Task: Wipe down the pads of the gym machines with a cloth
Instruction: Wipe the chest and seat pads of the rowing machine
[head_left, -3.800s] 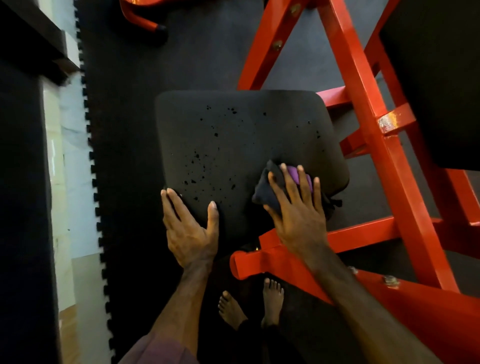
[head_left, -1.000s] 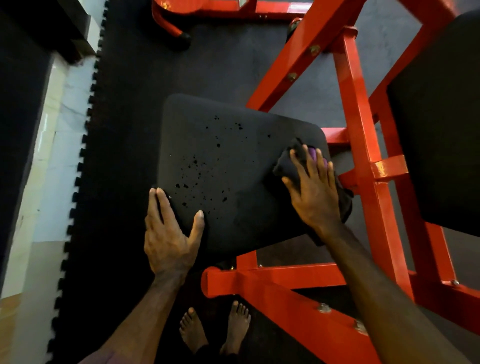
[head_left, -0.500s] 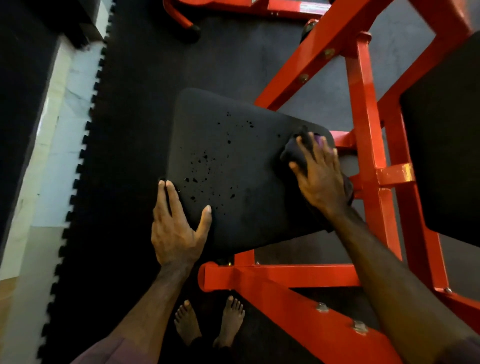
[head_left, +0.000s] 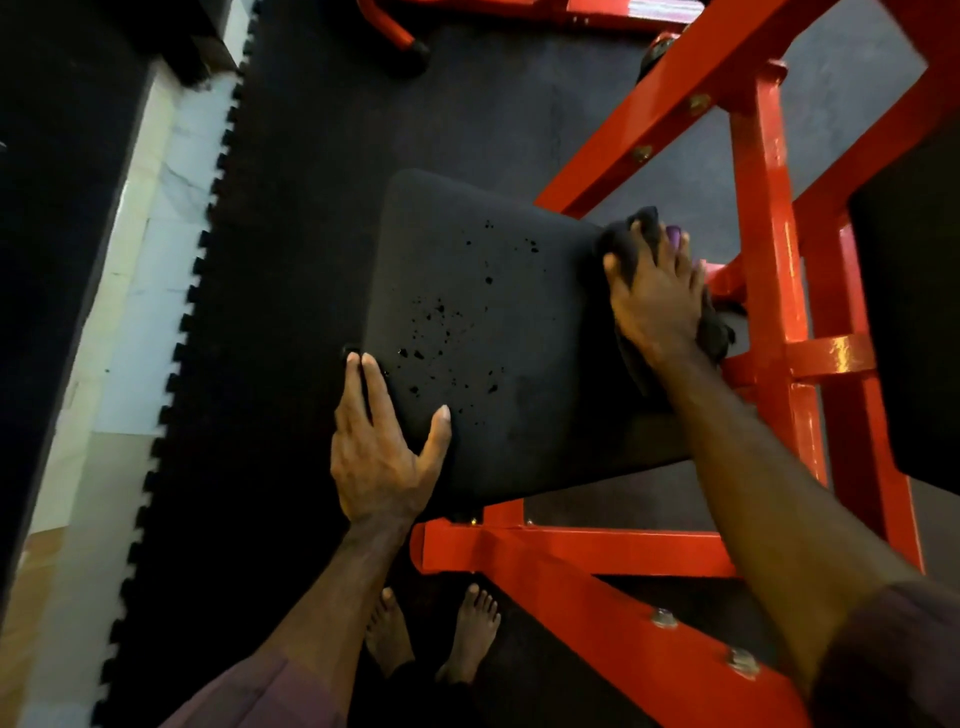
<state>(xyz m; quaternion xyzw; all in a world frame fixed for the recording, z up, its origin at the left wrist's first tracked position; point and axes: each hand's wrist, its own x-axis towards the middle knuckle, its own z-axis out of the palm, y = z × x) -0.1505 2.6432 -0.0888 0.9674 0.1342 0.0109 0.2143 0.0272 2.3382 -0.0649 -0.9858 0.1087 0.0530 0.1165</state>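
Observation:
A black seat pad (head_left: 498, 322), worn with small pits, sits on a red machine frame (head_left: 763, 249). My right hand (head_left: 655, 304) presses a dark cloth (head_left: 626, 241) with a purple patch onto the pad's far right corner, fingers spread flat over it. More of the cloth hangs past the pad's right edge. My left hand (head_left: 382, 447) rests on the pad's near left corner, fingers straight along the left side and thumb lying on top.
A second black pad (head_left: 914, 332) stands at the right behind the red uprights. A red beam (head_left: 597, 613) runs under the seat toward me. My bare feet (head_left: 431, 639) stand on the black rubber floor mat (head_left: 291, 156). Pale tiles (head_left: 140, 291) border it at the left.
My right hand has slid the cloth from the pad's near right part up to its far right corner. My left hand stays on the near left corner.

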